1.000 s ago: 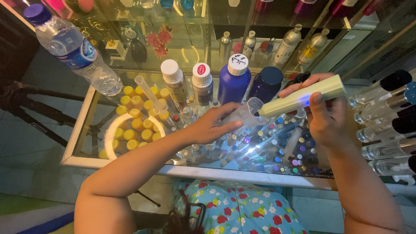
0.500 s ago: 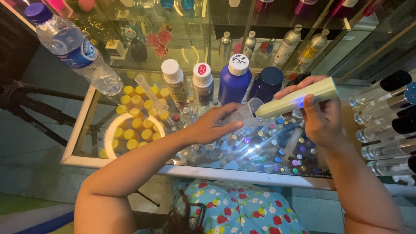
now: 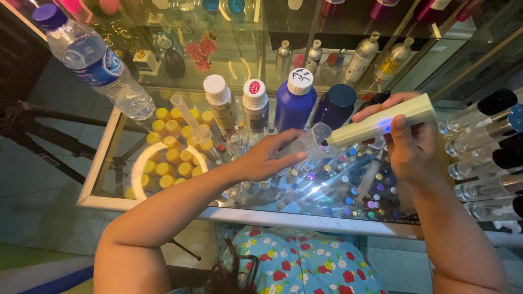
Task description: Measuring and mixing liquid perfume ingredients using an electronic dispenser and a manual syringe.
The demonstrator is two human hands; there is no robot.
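Cup (image 3: 311, 142), small and clear, held tilted over the glass bench (image 3: 163, 206) near its middle, mouth turned toward the right. Left hand (image 3: 269, 158) closed around it, fingers wrapped about the base, thumb on the near side. Right hand (image 3: 408, 144) gripping a pale yellow-green wand (image 3: 378, 122), thumb pressed on its side where a blue light glows. Wand lies slanted, dark tip just at the cup's rim; whether it touches, cannot tell.

Head view, looking down. Behind the cup stands a row of bottles: two with white caps (image 3: 220, 100), a blue bottle (image 3: 295, 100) with a white cap, a dark purple jar (image 3: 333, 106). Clear tube (image 3: 188, 115) leans left of these, over a heap of yellow caps (image 3: 171, 155) seen through the glass. Water bottle (image 3: 90, 60) with a blue cap lies tilted at far left. Row of clear spray vials (image 3: 479, 147) with dark caps lies on its side along the right edge, just beside the right hand. Syringe (image 3: 370, 174) rests on the glass below the wand. Under the glass top, many small vials with coloured caps (image 3: 348, 198), too small to tell apart. Floral cloth (image 3: 305, 261) shows below the bench edge, between the two forearms. Shelves behind hold metal bottles (image 3: 365, 51).
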